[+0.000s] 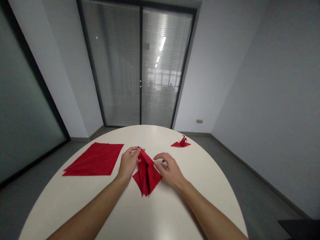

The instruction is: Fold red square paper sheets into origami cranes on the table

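Note:
A half-folded piece of red paper [147,175] lies in the middle of the round white table [155,210], its point toward me. My left hand [128,163] pinches the paper's far top corner between thumb and fingers. My right hand [168,169] rests on the paper's right edge, fingers curled and pressing it down. Both forearms reach in from the bottom of the view.
A stack of flat red paper sheets [94,159] lies to the left on the table. A finished red paper crane [181,142] stands at the far right of the table. Behind are glass doors with blinds [140,66] and grey walls.

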`<state>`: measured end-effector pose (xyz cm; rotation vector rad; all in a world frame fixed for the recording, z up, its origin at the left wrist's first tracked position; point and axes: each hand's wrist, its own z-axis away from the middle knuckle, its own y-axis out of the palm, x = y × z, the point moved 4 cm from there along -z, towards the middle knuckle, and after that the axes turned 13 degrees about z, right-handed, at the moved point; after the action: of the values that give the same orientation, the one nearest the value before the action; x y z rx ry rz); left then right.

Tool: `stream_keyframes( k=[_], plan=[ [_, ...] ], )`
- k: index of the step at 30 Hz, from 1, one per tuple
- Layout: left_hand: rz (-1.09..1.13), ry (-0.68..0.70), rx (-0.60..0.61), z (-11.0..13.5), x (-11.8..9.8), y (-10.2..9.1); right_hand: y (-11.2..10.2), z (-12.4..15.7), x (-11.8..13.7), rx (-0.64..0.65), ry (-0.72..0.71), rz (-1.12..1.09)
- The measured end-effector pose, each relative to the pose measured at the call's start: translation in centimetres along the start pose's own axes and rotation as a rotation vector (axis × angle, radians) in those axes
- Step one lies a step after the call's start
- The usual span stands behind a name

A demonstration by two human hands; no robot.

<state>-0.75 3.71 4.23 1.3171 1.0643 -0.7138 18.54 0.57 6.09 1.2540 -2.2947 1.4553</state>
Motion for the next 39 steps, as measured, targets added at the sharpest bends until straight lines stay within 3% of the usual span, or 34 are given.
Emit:
stream_keyframes(
  k=[9,17,21,25,28,33,39],
  plan=[
    [-0.052,0.004,0.021,0.7,-0.4,0.7,1.5,-0.1,-1.1,0.102,0.122,-0.109],
    [-0.11,-0.008,0.128,0.4,1.1,0.9,2.5,0.2,-2.7,0.174,0.266,-0.142],
    [-0.193,0.18,0.146,0.0,1.9,0.5,2.6,0.3,-3.4,0.167,0.289,-0.143],
    [-0.487,0.376,0.223,0.8,1.7,0.5,2.3,0.3,-3.4,0.166,0.261,-0.007],
    [-0.738,0.495,0.397,2.1,1.4,1.3,1.9,0.3,-3.2,0.16,0.222,0.09],
    [-0.982,0.46,0.598,3.6,2.2,1.9,1.5,0.1,-3.0,0.172,0.145,0.261],
    [-1.016,0.486,0.711,3.8,2.7,1.6,1.5,0.3,-2.8,0.18,-0.097,0.327]
  ],
)
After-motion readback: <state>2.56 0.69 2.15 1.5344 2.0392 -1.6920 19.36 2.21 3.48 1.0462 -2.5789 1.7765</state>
